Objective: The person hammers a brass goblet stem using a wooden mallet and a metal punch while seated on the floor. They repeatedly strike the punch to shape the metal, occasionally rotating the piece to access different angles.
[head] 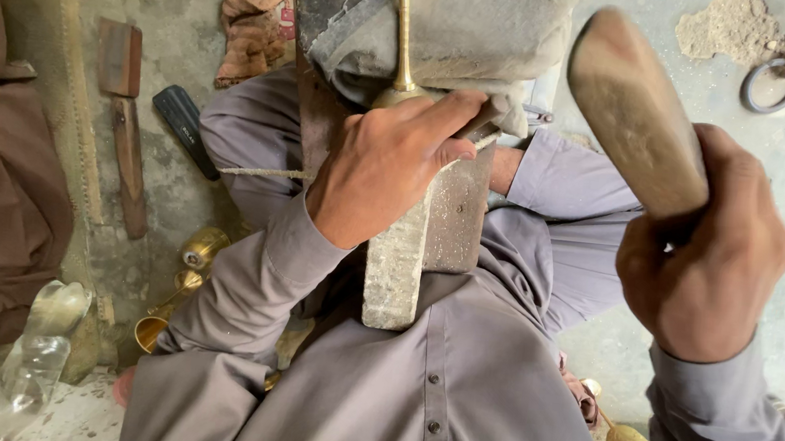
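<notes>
My left hand (389,162) grips a brass piece with a long thin stem (401,27), holding its rounded part against a grey cloth (471,29) draped over a block. The stem points away from me. A grey metal bar (397,270) runs from under that hand toward my lap. My right hand (705,249) is raised at the right and closed around the handle of a wooden mallet (633,105), whose worn head points up and to the left, above the brass piece.
Brass cups (200,249) lie on the floor by my left knee. A wooden tool (125,124) and a dark handle (184,126) rest further left. A metal ring (772,81) lies at the top right, a clear plastic bottle (39,349) at the bottom left.
</notes>
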